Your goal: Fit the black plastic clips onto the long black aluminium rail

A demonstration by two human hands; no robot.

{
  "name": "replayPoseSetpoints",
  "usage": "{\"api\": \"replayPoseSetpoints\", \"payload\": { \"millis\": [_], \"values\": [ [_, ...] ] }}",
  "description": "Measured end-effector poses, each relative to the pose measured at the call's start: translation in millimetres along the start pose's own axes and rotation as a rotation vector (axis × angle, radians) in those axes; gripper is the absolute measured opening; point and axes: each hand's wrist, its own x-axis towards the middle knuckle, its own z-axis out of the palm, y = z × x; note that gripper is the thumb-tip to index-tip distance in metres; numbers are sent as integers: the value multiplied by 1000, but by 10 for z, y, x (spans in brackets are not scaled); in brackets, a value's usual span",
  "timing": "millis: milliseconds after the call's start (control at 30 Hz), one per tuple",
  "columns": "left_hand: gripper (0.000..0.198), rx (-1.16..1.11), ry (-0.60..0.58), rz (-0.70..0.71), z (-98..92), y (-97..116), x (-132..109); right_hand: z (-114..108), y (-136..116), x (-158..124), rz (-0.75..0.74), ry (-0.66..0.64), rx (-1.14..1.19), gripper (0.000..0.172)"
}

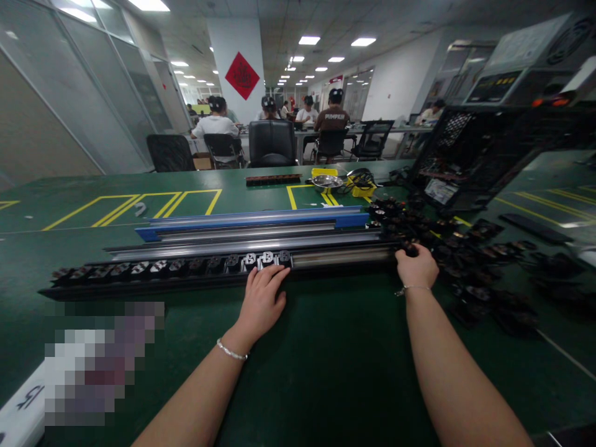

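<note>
A long black rail (pixel 326 256) lies across the green table in front of me. A row of several small socket modules (pixel 186 265) fills its left half. My left hand (pixel 262 299) rests against the rail's near edge with its fingers stretched out, fingertips at the last modules in the row. My right hand (pixel 416 265) is at the rail's right end, fingers curled on a black socket module (pixel 410 250) at the edge of a loose pile.
A pile of loose black socket modules (pixel 465 254) spreads at the right. Behind the rail lie metal rails and a blue rail (pixel 251 221). A metal bowl (pixel 327 181), yellow tray (pixel 363 186) and black crate (pixel 470 155) stand further back. Several people sit at far desks.
</note>
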Motion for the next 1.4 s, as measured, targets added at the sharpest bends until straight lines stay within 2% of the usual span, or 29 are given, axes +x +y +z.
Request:
{"api": "replayPoseSetpoints", "payload": {
  "millis": [833, 1000, 1100, 1267, 1400],
  "values": [
    [51, 4, 0, 2, -17, 6, -2, -22, 56, 140, 43, 44, -12, 43],
    [51, 7, 0, -4, -4, 2, -1, 3, 173, 239, 61, 67, 1, 44],
    [51, 12, -4, -9, -12, 9, 1, -17, 305, 344, 126, 65, -27, 46],
    [50, 13, -2, -9, -24, 20, 3, -89, 433, 446, 153, -1, -71, 46],
    [51, 6, 3, -2, -22, 14, 3, -88, 416, 383, 93, -63, -171, 54]
  ]
}}
